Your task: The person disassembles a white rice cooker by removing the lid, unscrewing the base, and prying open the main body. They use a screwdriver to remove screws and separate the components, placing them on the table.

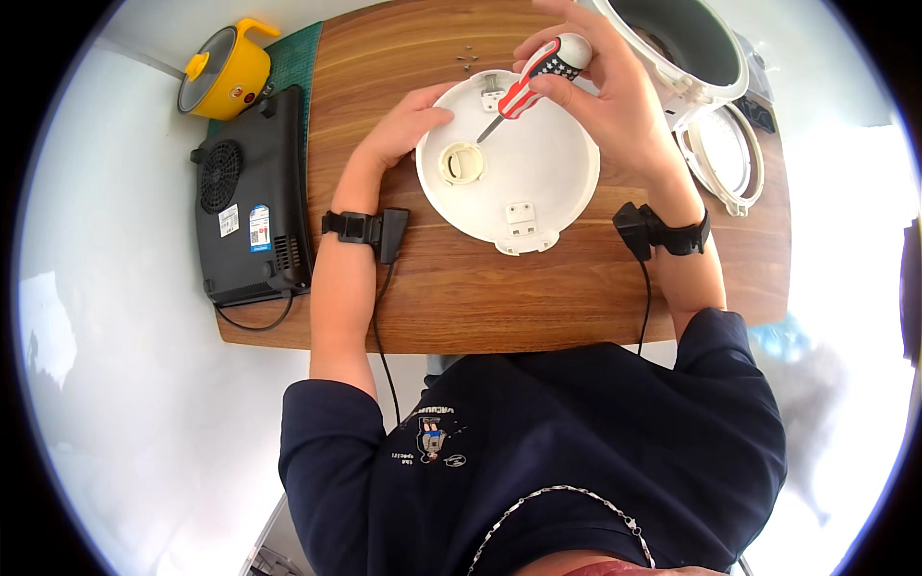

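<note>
On the table lies a round white plastic lid [538, 163], its inner side up. My left hand [408, 125] grips the lid's upper left rim, thumb on top and fingers along the edge. Held between the thumb and fingers of my right hand [610, 91] is a screwdriver [530, 89] with a red, white and blue star-patterned handle. The screwdriver slants down to the left, its tip just above a cream round fitting [461, 164] in the lid; whether it touches is unclear. One white bracket [491, 99] sits at the lid's far edge, another bracket [520, 219] at its near edge.
Several small screws [468, 60] lie beyond the lid. At the left are a black appliance [254, 202] with a vent and cord, and a yellow pot [230, 72] on a green mat. A white cooker body [677, 77] and a white ring-shaped part [725, 158] stand at the right.
</note>
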`<state>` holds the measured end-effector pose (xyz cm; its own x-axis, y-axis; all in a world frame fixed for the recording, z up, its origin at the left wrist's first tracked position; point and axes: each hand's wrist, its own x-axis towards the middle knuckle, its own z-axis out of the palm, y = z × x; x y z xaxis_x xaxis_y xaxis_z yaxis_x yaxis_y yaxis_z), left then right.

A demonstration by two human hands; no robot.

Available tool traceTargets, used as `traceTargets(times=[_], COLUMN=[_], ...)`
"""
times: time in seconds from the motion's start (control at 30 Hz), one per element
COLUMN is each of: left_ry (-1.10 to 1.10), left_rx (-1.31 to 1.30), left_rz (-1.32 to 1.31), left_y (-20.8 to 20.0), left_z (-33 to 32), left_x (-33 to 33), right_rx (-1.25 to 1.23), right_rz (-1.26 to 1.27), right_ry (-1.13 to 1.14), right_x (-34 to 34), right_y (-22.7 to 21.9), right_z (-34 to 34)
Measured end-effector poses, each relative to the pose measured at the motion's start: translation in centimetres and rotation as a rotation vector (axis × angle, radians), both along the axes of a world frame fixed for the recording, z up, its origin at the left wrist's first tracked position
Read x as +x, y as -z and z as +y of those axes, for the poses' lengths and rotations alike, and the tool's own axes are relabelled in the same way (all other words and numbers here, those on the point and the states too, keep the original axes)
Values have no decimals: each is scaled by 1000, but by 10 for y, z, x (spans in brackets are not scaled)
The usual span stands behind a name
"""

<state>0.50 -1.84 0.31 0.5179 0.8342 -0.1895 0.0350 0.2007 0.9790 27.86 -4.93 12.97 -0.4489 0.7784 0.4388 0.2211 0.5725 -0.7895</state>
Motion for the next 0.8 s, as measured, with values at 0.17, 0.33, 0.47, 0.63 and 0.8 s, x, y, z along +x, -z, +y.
traceTargets(times=[0.17,0.33,0.47,0.63,0.8], left_ry=[7,12,7,-19,-16], left_rx=[-3,36,-1,4,20], left_rz=[-20,-3,-14,1,-7], left_y=[4,0,5,3,5], left_z=[2,3,4,0,2], left_x=[-1,2,-2,-2,-3], right_rx=[132,408,486,414,272], right_rz=[452,504,425,506,354], right_ry=[-14,146,288,141,290], right_x=[7,20,11,14,18], right_y=[0,-18,-24,-17,-20], right_z=[1,-5,-11,-19,-25])
